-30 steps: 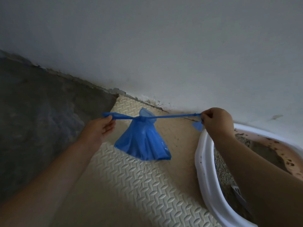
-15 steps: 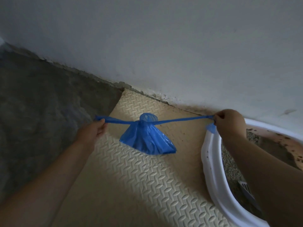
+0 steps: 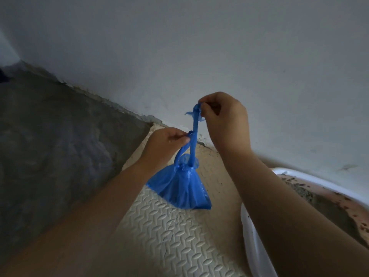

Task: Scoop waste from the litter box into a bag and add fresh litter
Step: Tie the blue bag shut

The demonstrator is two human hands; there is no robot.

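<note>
Blue bag up by its two ties, one knot in at the neck.

Fingers [image 3: 184,139] of my left hand [image 3: 165,142] pinch the shorter tie strip [image 3: 184,149]. Fingers [image 3: 207,111] of my right hand [image 3: 223,120] pinch the end of the longer tie strip [image 3: 194,126], higher up. The small blue plastic bag [image 3: 179,186] hangs below; I cannot tell whether its bottom corner touches the cream embossed foam mat [image 3: 169,236]. Risk, my judgement: the thin strips stretch or tear under the load, or slip a pinch, and waste lands on the mat. My right forearm crosses the white-rimmed litter box [image 3: 253,246], grey litter [image 3: 299,192] inside. Grey concrete floor [image 3: 50,156] at left, white wall [image 3: 179,47] behind. No fresh litter supply in view.
</note>
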